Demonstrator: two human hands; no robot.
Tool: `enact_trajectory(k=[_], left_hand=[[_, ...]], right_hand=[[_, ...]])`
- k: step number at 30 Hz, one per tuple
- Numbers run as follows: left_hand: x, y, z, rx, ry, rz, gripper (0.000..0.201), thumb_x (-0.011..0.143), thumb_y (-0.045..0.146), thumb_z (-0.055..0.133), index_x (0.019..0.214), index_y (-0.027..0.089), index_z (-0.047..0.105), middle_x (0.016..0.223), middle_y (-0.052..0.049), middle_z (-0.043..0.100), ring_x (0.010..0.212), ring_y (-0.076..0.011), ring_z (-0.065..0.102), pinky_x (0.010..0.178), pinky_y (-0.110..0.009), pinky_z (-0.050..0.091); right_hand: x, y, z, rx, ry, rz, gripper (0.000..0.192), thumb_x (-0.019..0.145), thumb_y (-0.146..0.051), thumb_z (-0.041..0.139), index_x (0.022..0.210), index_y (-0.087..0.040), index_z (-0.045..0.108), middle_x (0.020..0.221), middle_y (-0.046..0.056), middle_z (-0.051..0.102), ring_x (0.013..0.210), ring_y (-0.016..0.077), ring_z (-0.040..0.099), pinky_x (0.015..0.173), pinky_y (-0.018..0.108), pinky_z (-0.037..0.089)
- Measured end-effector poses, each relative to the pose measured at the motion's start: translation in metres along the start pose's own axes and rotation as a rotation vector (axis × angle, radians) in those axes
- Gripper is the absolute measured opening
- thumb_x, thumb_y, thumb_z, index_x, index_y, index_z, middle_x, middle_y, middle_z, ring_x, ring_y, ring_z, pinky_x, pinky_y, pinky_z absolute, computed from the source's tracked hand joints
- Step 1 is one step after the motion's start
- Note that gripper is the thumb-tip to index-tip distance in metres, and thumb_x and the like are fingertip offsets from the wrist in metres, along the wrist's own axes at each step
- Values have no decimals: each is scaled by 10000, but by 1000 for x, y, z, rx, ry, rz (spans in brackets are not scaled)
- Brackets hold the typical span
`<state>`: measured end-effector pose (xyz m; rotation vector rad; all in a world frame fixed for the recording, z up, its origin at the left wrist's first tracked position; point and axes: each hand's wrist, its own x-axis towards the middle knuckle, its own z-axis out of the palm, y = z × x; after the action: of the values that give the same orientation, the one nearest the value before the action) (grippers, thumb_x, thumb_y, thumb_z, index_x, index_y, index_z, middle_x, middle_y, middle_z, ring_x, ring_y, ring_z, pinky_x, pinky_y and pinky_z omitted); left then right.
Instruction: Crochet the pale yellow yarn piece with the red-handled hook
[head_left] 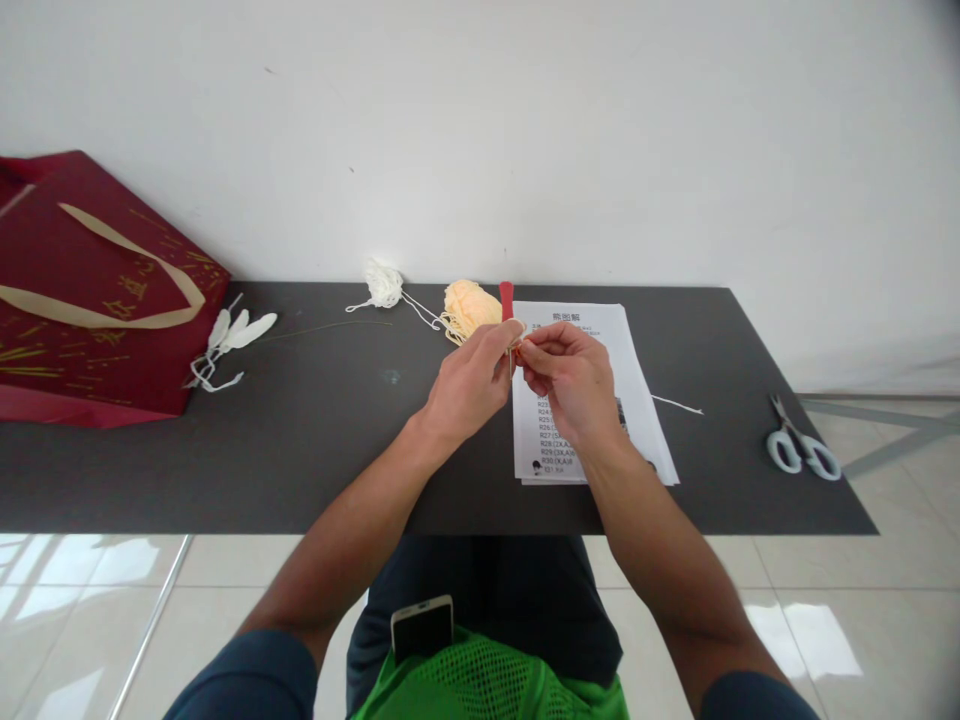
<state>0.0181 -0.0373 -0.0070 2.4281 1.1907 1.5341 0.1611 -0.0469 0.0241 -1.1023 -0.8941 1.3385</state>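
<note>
Both hands meet above the middle of the dark bench (315, 440). The left hand (469, 385) and the right hand (570, 385) are closed in pinches, fingertips nearly touching, around a red-handled crochet hook (507, 296) and a small pale crocheted piece (516, 332). The hook's handle stands upright above the fingers. Which hand grips the hook and which the piece cannot be told, since the fingers cover the join.

Just behind the hands lies a ball of peach yarn (469, 306), and left of it a small tuft of white yarn (383, 283) with a loose strand trailing toward the peach ball. Under the right hand lies a printed sheet (600, 330). It carries a heading in Chinese characters too small to read surely, and rows numbered from about R23 to R30, partly hidden by the hand.

At the bench's left end stands a dark red gift bag (82, 330) with gold writing and a cream ribbon handle, white petal-shaped pieces (236, 335) beside it. White-handled scissors (799, 445) lie near the right edge. A phone (422, 625) rests on the person's lap.
</note>
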Motion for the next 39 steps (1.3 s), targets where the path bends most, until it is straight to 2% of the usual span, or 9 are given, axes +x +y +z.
enact_trajectory(k=[7, 11, 14, 19, 23, 28, 33, 39], left_hand=[[2, 4, -1, -30, -12, 2, 289, 920, 101, 614, 1181, 223, 583, 1004, -23, 729, 915, -107, 705, 831, -212, 547], [1, 5, 0, -50, 38, -126, 269, 882, 128, 644, 1126, 226, 591, 976, -15, 715, 880, -118, 707, 834, -239, 577], [-1, 4, 2, -166, 42, -216, 301, 888, 155, 628, 1172, 234, 571, 1029, -19, 705, 901, -120, 715, 860, -268, 603], [-2, 4, 8, -343, 73, -303, 281, 909, 176, 610, 1176, 237, 549, 1074, -36, 694, 951, -126, 726, 886, -285, 622], [-1, 4, 9, -448, 106, -320, 299, 900, 169, 629, 1179, 237, 546, 1055, -31, 695, 965, -129, 730, 902, -287, 623], [-1, 3, 8, -435, 64, -341, 296, 910, 179, 629, 1187, 229, 541, 1087, -46, 702, 976, -132, 734, 905, -286, 622], [-1, 0, 8, -487, 115, -311, 283, 889, 145, 641, 1153, 229, 588, 1024, -21, 714, 900, -126, 741, 856, -279, 627], [-1, -3, 8, -487, 136, -312, 260, 857, 165, 686, 1104, 228, 633, 1005, -19, 718, 883, -142, 746, 819, -275, 623]], right_hand=[[0, -1, 0, 23, 29, 45, 178, 719, -292, 806, 727, -205, 650, 569, -39, 624, 438, 56, 411, 406, 218, 204], [-1, -2, 0, 57, 2, 51, 182, 708, -286, 800, 742, -221, 634, 604, -38, 648, 468, 73, 469, 421, 223, 261], [-3, -3, 1, 56, -2, 30, 178, 718, -288, 798, 779, -231, 641, 648, -32, 680, 502, 84, 521, 437, 228, 315], [-3, -3, 1, 50, -2, -11, 159, 731, -268, 789, 773, -231, 640, 640, -35, 680, 499, 83, 530, 442, 229, 319], [-3, -2, 1, 52, -25, -31, 133, 742, -249, 775, 771, -225, 647, 635, -36, 676, 501, 81, 526, 454, 231, 314], [-4, -2, -1, 42, -43, -29, 126, 747, -252, 770, 774, -226, 649, 652, -32, 680, 523, 89, 532, 468, 242, 318], [-3, -1, -2, 61, -66, -35, 102, 757, -218, 765, 775, -216, 665, 650, -25, 682, 531, 86, 528, 477, 238, 307], [-2, 3, -1, 64, -96, -110, 106, 767, -179, 754, 784, -216, 656, 654, -39, 652, 548, 72, 503, 499, 236, 314]])
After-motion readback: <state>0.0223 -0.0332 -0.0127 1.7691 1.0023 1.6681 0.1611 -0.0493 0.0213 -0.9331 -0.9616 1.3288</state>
